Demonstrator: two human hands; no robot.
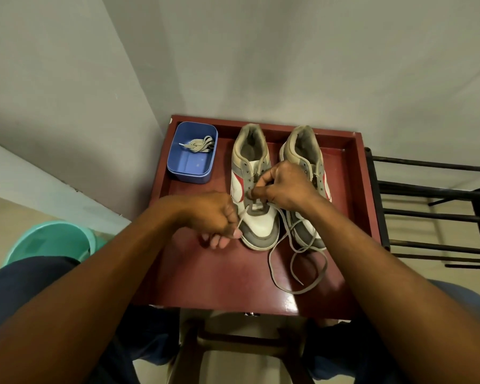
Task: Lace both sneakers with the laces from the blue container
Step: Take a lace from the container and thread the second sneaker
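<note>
Two worn sneakers stand side by side on a dark red table [233,273], toes toward the person and heels toward the raised back rim. The left sneaker [254,189] is white with grey trim and a red patch on its side; one grey lace [297,261] is threaded across its lowest eyelets. The right sneaker [306,151] shows no lace in the eyelets that can be seen. The left hand [214,217] is closed around one end of the lace just beside the left sneaker's toe, pulling it taut. The right hand [283,187] pinches the lace over the middle eyelets of the left sneaker, with fingers curled tight. The rest of the lace trails off in loose loops over the right sneaker's toe and onto the bare table front. The blue container [191,153] sits at the back left corner, well apart from the hands, with a second bundled lace [200,144] inside. The table front is open; low rims run along the back and right edges. The right hand covers the midsection of the right sneaker, and the left hand is blurred, so its finger positions are hard to make out. A black metal rack [432,212] stands right of the table, and a green bucket [50,239] is cut off by the left arm.
</note>
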